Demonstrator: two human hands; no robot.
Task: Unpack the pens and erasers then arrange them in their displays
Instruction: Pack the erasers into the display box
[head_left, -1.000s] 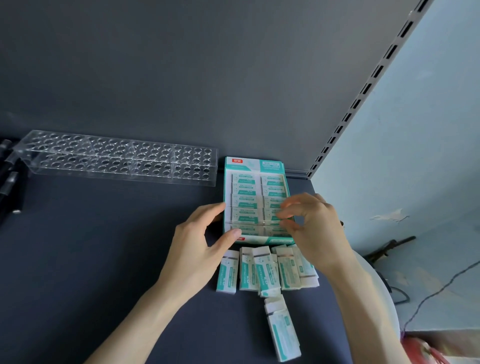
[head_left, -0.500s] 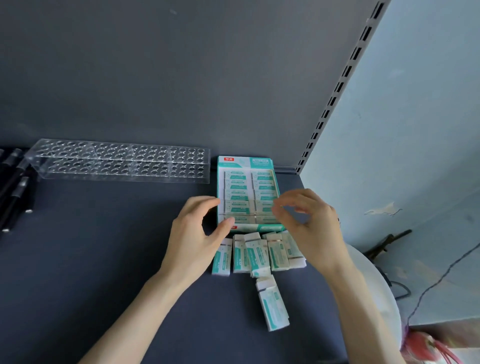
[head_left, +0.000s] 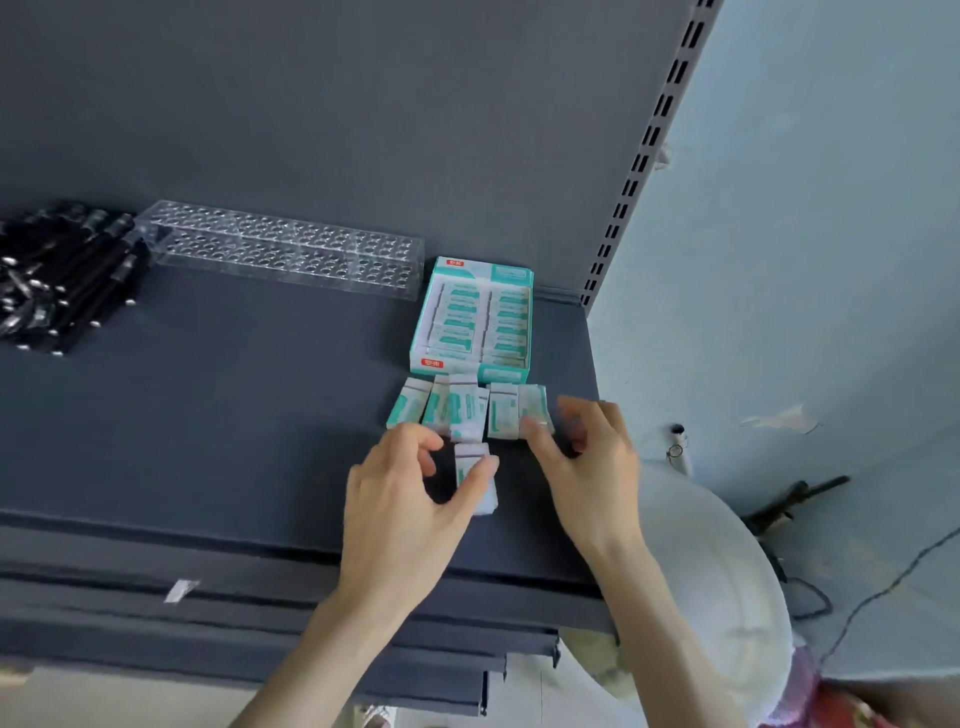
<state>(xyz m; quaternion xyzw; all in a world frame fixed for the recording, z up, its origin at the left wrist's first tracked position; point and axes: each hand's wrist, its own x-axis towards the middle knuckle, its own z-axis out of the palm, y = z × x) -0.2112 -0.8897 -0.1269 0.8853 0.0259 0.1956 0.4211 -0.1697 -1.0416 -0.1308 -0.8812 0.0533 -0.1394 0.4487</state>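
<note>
Dark grey shelf (head_left: 234, 415). Display box (head_left: 470, 370) far right looks full; loose erasers (head_left: 467, 410) rowed near it. Left hand (head_left: 400, 509) half-curled round lone eraser (head_left: 470, 454), thumb touching; right hand (head_left: 592, 467) thumb on row's end; holds unclear. Pen rack (head_left: 280, 249) empty, pens (head_left: 67, 275) piled left.

**Both hands down low, fingers curled, thumbs doing the touching**

Both bare forearms come in from 6 o'clock. The left forearm (head_left: 322, 654) slants up toward 1 o'clock and the right forearm (head_left: 670, 639) toward 11, so the hands end up close together but not touching.

The left hand (head_left: 410, 493) is palm-down in a loose C. Its fingers are curled and its thumb sticks out toward 2 o'clock, lying across a lone eraser (head_left: 470, 454), with a gap between fingers and thumb.

The right hand (head_left: 592, 462) is blurry. Its fingers are bunched, and its thumb points to 10 o'clock, with the tip against the end eraser (head_left: 532, 402). Can't tell if it's actually pinching.
</note>
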